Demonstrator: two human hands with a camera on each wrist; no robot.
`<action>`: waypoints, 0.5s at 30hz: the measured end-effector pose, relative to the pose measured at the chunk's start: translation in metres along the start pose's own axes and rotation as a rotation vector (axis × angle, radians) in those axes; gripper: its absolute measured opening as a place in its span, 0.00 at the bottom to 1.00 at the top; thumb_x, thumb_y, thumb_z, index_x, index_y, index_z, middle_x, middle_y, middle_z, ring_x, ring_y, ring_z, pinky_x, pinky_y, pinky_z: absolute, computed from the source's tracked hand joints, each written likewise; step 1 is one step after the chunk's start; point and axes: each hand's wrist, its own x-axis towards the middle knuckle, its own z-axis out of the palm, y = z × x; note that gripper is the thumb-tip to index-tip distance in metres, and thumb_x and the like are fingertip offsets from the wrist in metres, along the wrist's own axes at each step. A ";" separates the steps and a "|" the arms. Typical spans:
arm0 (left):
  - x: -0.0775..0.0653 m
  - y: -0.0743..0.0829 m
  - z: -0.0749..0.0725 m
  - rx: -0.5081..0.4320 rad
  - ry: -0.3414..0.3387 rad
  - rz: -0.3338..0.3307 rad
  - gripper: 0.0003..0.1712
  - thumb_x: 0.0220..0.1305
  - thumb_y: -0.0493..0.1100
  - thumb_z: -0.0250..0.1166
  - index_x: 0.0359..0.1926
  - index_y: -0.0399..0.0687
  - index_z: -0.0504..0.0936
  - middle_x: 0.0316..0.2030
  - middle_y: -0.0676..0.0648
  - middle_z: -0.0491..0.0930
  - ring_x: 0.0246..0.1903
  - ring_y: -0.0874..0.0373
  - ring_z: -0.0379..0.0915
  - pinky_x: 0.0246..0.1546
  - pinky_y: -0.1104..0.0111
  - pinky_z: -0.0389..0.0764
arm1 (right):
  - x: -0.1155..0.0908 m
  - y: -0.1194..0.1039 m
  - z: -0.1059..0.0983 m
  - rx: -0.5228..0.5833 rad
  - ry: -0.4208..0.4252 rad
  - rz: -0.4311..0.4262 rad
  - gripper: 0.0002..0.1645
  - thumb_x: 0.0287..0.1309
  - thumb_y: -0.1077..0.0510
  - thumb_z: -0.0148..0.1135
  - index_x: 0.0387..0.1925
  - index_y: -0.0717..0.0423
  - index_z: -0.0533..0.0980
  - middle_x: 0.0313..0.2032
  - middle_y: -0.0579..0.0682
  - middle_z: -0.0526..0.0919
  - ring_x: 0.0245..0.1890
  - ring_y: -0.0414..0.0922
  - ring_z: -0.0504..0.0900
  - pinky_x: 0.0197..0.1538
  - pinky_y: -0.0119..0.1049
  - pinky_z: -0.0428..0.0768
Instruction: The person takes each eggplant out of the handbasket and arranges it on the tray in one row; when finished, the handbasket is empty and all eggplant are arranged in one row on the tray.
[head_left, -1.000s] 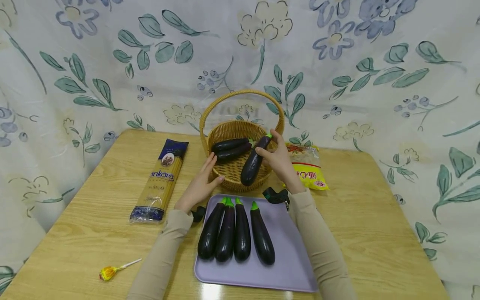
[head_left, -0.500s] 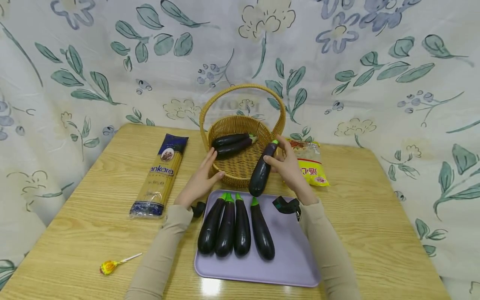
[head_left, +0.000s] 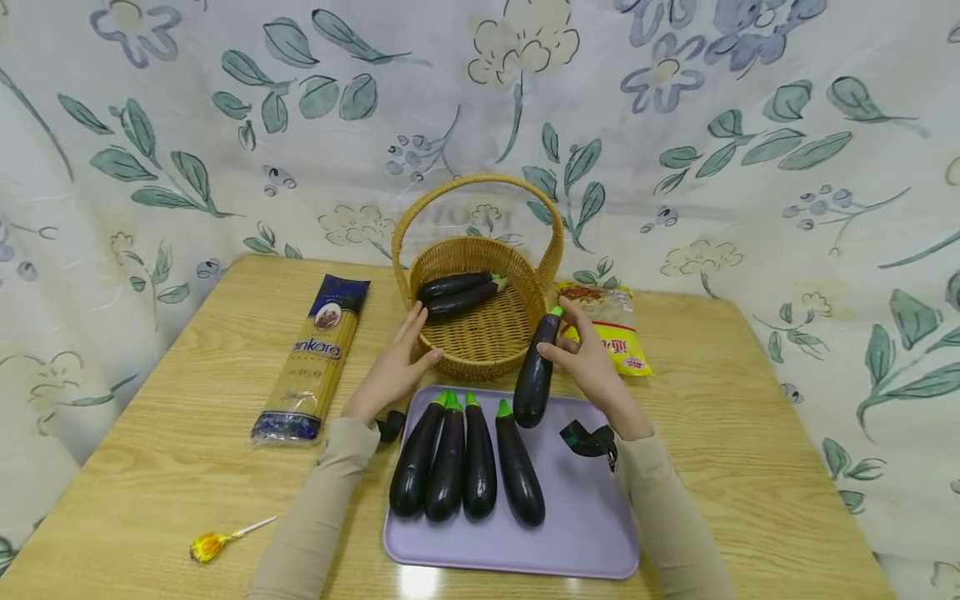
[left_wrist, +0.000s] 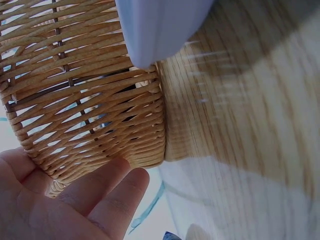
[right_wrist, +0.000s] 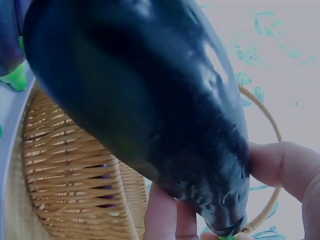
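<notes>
My right hand (head_left: 592,362) pinches an eggplant (head_left: 536,375) near its green stem end, its thick end hanging over the back of the lilac tray (head_left: 577,533). In the right wrist view this eggplant (right_wrist: 145,100) fills much of the picture, thumb on one side and fingers on the other. My left hand (head_left: 390,367) rests against the left side of the wicker basket (head_left: 483,367), its fingers extended along the weave (left_wrist: 100,115) in the left wrist view. Two eggplants (head_left: 461,297) lie inside the basket at its left. Several more eggplants (head_left: 480,467) lie side by side on the tray.
A spaghetti packet (head_left: 311,362) lies left of the basket. Behind my right hand is a yellow and clear food packet (head_left: 618,333). A lollipop (head_left: 210,546) lies at the front left. The basket's tall handle (head_left: 480,179) arches above it, before a floral cloth.
My right hand has carried the eggplant out from over the basket, toward the front right, to above the tray's back part. The left hand has stayed at the basket's side.
</notes>
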 end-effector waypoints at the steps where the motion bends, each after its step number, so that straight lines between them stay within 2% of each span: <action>1: -0.001 0.000 0.000 0.005 0.000 0.001 0.45 0.71 0.57 0.55 0.78 0.54 0.39 0.78 0.50 0.33 0.75 0.41 0.40 0.70 0.41 0.54 | -0.001 0.002 -0.001 0.001 0.002 -0.002 0.48 0.64 0.63 0.58 0.77 0.42 0.44 0.73 0.58 0.49 0.64 0.60 0.70 0.47 0.39 0.83; 7: -0.001 0.000 -0.001 0.008 0.003 0.002 0.46 0.71 0.58 0.54 0.78 0.54 0.40 0.78 0.52 0.32 0.75 0.40 0.42 0.69 0.41 0.55 | -0.008 0.008 -0.005 -0.012 0.005 -0.016 0.48 0.63 0.65 0.57 0.77 0.45 0.44 0.73 0.59 0.50 0.61 0.61 0.73 0.42 0.32 0.84; 12: 0.000 -0.001 -0.001 0.012 0.008 0.009 0.46 0.71 0.58 0.54 0.78 0.49 0.41 0.78 0.50 0.33 0.75 0.39 0.42 0.69 0.40 0.55 | -0.015 0.014 -0.007 -0.026 -0.006 0.007 0.48 0.63 0.65 0.58 0.77 0.47 0.45 0.74 0.59 0.47 0.62 0.62 0.72 0.44 0.34 0.84; 15: 0.000 0.000 -0.001 0.014 0.002 0.009 0.46 0.71 0.58 0.54 0.78 0.50 0.41 0.78 0.49 0.33 0.75 0.39 0.41 0.69 0.40 0.54 | -0.021 0.021 -0.009 -0.046 -0.016 0.029 0.49 0.64 0.63 0.59 0.77 0.47 0.44 0.75 0.59 0.45 0.63 0.62 0.70 0.46 0.36 0.83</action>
